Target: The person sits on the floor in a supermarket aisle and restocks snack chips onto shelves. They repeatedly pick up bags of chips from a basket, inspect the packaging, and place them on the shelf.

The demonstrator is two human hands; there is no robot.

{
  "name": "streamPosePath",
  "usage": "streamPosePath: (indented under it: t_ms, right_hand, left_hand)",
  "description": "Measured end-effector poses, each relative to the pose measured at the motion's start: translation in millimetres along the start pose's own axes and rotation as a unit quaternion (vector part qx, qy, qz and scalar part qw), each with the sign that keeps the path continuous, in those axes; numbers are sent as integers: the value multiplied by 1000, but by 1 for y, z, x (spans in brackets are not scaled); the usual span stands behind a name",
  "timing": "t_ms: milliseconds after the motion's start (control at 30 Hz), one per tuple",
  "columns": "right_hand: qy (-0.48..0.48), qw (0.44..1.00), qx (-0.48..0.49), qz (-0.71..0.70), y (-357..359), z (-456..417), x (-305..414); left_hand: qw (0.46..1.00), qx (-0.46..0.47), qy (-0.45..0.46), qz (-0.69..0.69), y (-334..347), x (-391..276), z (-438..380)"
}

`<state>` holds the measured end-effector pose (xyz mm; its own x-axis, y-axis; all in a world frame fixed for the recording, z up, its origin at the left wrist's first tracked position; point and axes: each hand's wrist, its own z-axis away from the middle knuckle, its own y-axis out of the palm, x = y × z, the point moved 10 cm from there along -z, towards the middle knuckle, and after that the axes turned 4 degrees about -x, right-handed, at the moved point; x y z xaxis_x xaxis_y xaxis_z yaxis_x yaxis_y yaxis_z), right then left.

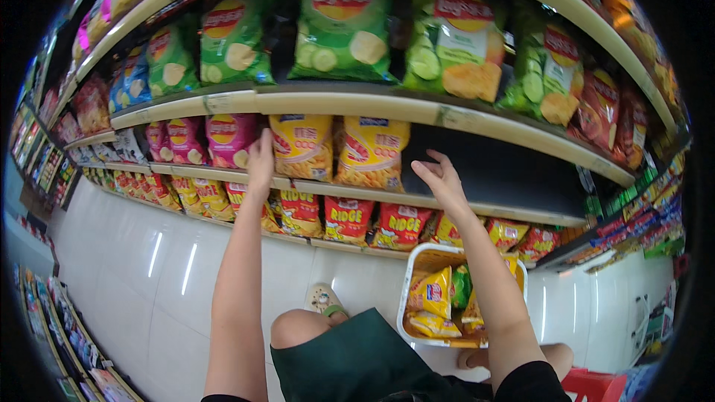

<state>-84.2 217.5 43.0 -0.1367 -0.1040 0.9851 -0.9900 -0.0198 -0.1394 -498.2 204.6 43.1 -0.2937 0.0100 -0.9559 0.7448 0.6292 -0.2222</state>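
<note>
Two yellow snack bags, a left one (302, 147) and a right one (369, 153), stand side by side on the middle shelf. My left hand (261, 163) is upright at the left side of the left bag, between it and a magenta Lay's chip bag (228, 140); whether it touches either bag is unclear. To the right of the right yellow bag, my right hand (442, 180) hovers at the shelf's front with fingers apart and nothing in it. Below my right forearm, a white and orange plastic basket (409, 290) on the floor holds several yellow bags and a green one.
Green Lay's bags (343, 30) line the shelf above. Red and yellow Ridge bags (347, 220) fill the bottom shelf. The shelf's front rail (346, 105) runs over the yellow bags. A red plastic stool (595, 384) is at the lower right.
</note>
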Motion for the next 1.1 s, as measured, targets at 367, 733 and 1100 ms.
streamPosePath:
  t_ms: [367, 733, 1100]
  right_hand:
    - [92, 978, -117, 147, -205, 141, -128]
    - [153, 849, -312, 397, -303, 249, -228]
    - [297, 930, -212, 44, -301, 255, -323]
  left_hand:
    - [991, 121, -47, -23, 102, 2, 180]
    - [876, 475, -13, -83, 250, -7, 377]
    - [832, 538, 3, -137, 291, 10, 416]
